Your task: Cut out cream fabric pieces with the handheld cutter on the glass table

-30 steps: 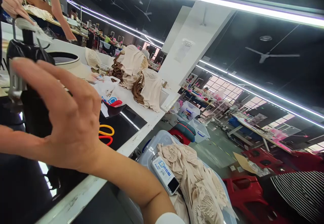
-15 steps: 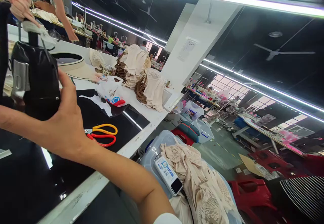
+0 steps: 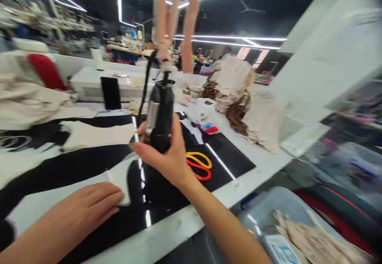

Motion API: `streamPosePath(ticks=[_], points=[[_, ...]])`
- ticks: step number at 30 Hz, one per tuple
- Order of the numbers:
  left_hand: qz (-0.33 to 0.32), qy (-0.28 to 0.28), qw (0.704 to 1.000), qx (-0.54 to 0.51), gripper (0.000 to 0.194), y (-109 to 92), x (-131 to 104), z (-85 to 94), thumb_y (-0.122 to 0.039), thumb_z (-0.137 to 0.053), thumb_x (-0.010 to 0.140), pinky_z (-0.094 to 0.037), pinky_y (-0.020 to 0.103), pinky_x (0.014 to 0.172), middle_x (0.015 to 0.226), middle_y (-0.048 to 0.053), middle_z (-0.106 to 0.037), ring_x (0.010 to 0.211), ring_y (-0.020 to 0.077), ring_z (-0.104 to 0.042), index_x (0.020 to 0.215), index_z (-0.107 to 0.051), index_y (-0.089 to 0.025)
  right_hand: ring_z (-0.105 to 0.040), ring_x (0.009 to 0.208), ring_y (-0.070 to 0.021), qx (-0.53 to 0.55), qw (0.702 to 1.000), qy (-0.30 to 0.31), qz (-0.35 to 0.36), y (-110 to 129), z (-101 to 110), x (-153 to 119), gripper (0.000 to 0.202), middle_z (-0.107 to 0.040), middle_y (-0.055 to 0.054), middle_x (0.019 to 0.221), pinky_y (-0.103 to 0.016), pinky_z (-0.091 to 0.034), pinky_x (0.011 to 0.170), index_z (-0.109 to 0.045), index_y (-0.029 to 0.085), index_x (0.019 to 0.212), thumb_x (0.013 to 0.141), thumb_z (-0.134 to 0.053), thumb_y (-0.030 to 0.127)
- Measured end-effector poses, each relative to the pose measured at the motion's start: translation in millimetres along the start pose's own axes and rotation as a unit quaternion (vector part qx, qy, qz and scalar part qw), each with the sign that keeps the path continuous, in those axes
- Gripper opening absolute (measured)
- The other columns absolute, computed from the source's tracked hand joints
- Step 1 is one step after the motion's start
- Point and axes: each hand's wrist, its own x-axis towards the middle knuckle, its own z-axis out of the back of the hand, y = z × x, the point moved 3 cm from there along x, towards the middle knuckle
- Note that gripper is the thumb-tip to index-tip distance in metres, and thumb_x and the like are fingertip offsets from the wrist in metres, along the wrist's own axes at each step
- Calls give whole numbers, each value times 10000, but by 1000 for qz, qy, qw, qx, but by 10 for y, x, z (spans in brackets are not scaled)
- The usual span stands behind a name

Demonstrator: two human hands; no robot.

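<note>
My right hand (image 3: 174, 158) is wrapped round a black corded tool (image 3: 162, 111) with a silver metal plate on its side; its exact kind I cannot make out. Pink fabric strips (image 3: 176, 25) hang from above and are tied at its top. My left hand (image 3: 94, 202) lies flat, fingers stretched out, on a pale curved flat piece (image 3: 59, 190) on the black table surface. Scissors (image 3: 201, 166) with one yellow and one red handle lie just right of my right hand, blades hidden behind it. A cream cut piece (image 3: 98, 134) lies beyond my left hand.
Stacks of cream pieces (image 3: 235, 81) with brown straps and a white plastic bag (image 3: 203, 113) stand at the table's back right. A phone (image 3: 110, 93) leans at the back. Cream fabric (image 3: 32, 97) is heaped at left. A clear bin (image 3: 268, 204) of pieces is below the right edge.
The view has swung left and down. My left hand now shows, resting on the pale piece. My right hand keeps hold of the black tool, now nearer the view's middle.
</note>
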Motion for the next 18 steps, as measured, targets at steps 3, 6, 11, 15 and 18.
streamPosePath(ticks=[3, 6, 11, 15, 18], points=[[-96, 34, 990, 101, 323, -188, -3, 210, -294, -429, 1189, -622, 327, 956, 1057, 29, -791, 1018, 209, -770, 1141, -735, -206, -655, 633, -99, 101, 994, 10, 44, -120, 20, -43, 538, -719, 29, 935, -245, -581, 600, -558, 288, 1248, 842, -905, 352], [-88, 58, 989, 104, 228, -274, 66, 180, -291, -504, 1170, -618, 345, 962, 1079, 62, -765, 1020, 217, -748, 1111, -686, -168, -673, 597, -104, 119, 991, 11, 62, -167, 21, -101, 358, -720, 42, 860, -254, -588, 572, -581, 298, 1080, 905, -875, 403], [-106, 53, 989, 93, 195, -345, 110, 79, -286, -530, 1162, -612, 345, 944, 1039, 66, -743, 966, 210, -721, 1093, -655, -154, -674, 564, -126, 195, 979, -8, 50, -110, -18, -242, 431, -748, 41, 819, -256, -603, 507, -591, 289, 1112, 868, -929, 396], [-138, 59, 980, 128, 193, -385, 134, 31, -210, -534, 1149, -613, 338, 918, 937, 60, -712, 938, 205, -709, 1003, -651, -163, -674, 557, -133, 240, 970, 9, 38, -101, -104, -304, 412, -749, 38, 821, -251, -585, 475, -588, 301, 1076, 865, -935, 371], [-143, 57, 975, 157, 216, -414, 116, -28, -138, -535, 1120, -618, 324, 862, 875, 52, -685, 898, 198, -695, 932, -636, -173, -676, 562, -129, 241, 970, 15, 40, -96, -148, -320, 380, -745, 39, 831, -247, -586, 480, -616, 306, 1102, 884, -919, 374]])
